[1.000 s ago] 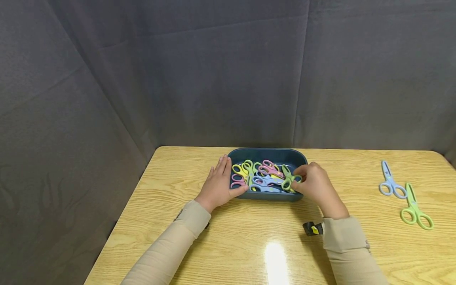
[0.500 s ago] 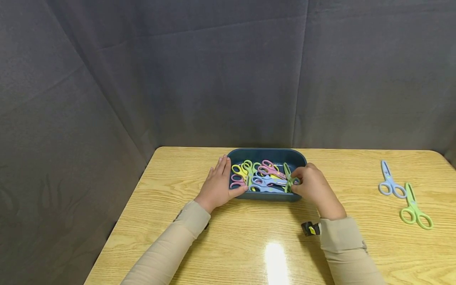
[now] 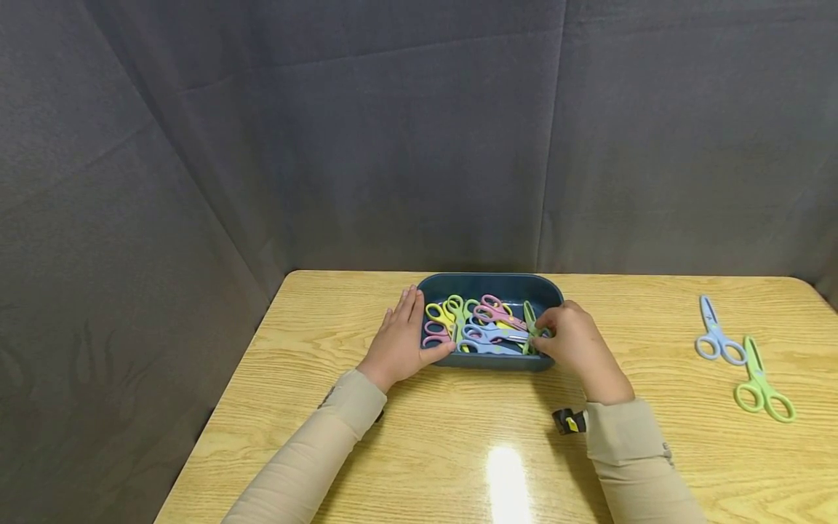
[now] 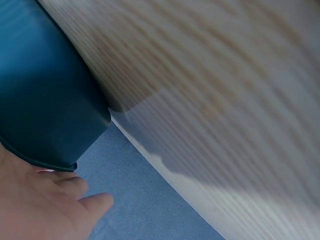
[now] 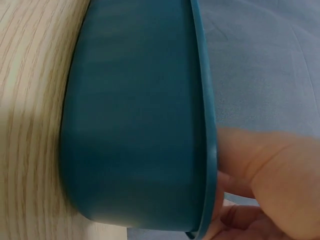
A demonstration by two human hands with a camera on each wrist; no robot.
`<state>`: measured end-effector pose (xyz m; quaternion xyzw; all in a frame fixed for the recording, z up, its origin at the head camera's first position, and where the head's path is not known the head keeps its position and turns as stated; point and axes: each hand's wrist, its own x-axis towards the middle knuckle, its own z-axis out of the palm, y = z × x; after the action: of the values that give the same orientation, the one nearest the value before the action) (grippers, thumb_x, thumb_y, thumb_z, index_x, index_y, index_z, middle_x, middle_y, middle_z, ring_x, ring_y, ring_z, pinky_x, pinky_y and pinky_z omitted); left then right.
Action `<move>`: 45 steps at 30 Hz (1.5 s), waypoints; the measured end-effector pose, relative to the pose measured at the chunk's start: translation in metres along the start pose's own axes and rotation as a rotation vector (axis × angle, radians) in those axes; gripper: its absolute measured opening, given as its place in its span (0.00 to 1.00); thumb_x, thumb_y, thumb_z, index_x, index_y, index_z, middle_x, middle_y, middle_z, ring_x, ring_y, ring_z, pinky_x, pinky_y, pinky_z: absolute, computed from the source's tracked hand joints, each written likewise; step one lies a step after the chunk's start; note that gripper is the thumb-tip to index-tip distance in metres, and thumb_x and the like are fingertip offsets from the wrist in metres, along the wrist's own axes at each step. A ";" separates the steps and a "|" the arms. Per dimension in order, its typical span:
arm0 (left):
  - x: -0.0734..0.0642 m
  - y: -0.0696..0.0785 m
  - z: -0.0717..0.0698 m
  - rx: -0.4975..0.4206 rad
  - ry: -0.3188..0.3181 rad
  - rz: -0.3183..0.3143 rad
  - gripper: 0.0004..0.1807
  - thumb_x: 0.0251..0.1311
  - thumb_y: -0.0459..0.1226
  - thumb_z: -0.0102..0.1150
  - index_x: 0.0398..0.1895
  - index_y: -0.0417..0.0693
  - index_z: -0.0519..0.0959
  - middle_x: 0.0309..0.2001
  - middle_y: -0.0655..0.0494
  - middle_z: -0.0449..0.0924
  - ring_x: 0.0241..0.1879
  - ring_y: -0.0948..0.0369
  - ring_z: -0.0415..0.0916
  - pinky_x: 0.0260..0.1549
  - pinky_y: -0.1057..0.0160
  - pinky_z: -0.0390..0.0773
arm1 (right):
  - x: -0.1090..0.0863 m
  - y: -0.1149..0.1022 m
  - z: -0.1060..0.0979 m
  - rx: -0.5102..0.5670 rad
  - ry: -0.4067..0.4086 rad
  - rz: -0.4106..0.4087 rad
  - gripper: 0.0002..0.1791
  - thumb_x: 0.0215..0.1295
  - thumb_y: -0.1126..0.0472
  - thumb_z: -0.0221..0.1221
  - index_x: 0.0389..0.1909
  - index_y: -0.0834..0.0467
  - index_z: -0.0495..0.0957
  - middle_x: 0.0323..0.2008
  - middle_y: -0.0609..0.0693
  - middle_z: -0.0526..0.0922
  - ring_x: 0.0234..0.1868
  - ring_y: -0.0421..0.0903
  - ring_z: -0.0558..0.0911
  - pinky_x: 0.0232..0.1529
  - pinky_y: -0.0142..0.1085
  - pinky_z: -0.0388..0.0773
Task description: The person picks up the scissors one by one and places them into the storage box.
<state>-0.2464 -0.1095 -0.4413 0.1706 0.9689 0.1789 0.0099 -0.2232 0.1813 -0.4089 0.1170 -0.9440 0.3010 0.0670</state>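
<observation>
A dark teal tray at the back of the table holds several pairs of plastic scissors. My left hand lies along the tray's left end, fingers straight and thumb over the front rim. In the left wrist view, the left hand is at the tray's rim. At the tray's right end, my right hand pinches green scissors near the handles, blades pointing to the back. The right wrist view shows the right hand curled over the tray wall; the scissors are hidden there.
Blue scissors and another pair of green scissors lie on the wooden table to the right. Inside the tray, pink scissors lie above blue scissors. A grey curtain hangs behind the table.
The green scissors in my right hand have turned more upright and sit lower at the tray's right end. My right hand has shifted slightly left. The left hand stays put.
</observation>
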 end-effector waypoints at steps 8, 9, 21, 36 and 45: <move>0.001 -0.001 0.001 0.005 0.003 0.003 0.62 0.60 0.70 0.54 0.81 0.38 0.42 0.82 0.45 0.37 0.81 0.52 0.33 0.76 0.45 0.44 | -0.001 0.000 0.001 -0.016 0.005 0.022 0.03 0.59 0.76 0.66 0.34 0.71 0.85 0.35 0.63 0.79 0.36 0.56 0.77 0.41 0.51 0.79; 0.001 -0.001 0.001 0.002 0.001 0.003 0.62 0.60 0.70 0.54 0.81 0.38 0.42 0.82 0.45 0.36 0.81 0.52 0.33 0.76 0.45 0.44 | -0.001 0.000 0.000 -0.014 0.005 0.021 0.03 0.59 0.75 0.66 0.34 0.71 0.85 0.35 0.63 0.79 0.37 0.56 0.78 0.41 0.52 0.79; 0.001 -0.002 0.001 0.004 0.003 0.003 0.62 0.61 0.70 0.53 0.81 0.38 0.41 0.82 0.46 0.35 0.81 0.52 0.32 0.76 0.46 0.44 | 0.000 -0.001 0.000 0.003 -0.007 0.027 0.06 0.61 0.73 0.66 0.38 0.72 0.84 0.37 0.64 0.80 0.39 0.58 0.79 0.42 0.52 0.80; 0.001 -0.003 0.003 -0.004 0.005 0.001 0.62 0.60 0.70 0.53 0.81 0.37 0.42 0.82 0.45 0.36 0.81 0.52 0.32 0.76 0.45 0.44 | -0.001 -0.004 -0.006 0.029 -0.024 0.016 0.06 0.64 0.70 0.63 0.38 0.71 0.84 0.37 0.64 0.80 0.38 0.56 0.79 0.40 0.50 0.81; 0.001 -0.001 0.001 -0.010 0.009 0.008 0.62 0.61 0.70 0.54 0.81 0.37 0.42 0.82 0.44 0.36 0.81 0.51 0.33 0.76 0.44 0.44 | -0.003 -0.003 -0.017 0.007 0.028 -0.001 0.08 0.66 0.67 0.63 0.39 0.69 0.85 0.37 0.62 0.80 0.36 0.55 0.79 0.39 0.48 0.78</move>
<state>-0.2476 -0.1101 -0.4428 0.1738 0.9673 0.1848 0.0058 -0.2184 0.1895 -0.3945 0.1134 -0.9418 0.3061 0.0797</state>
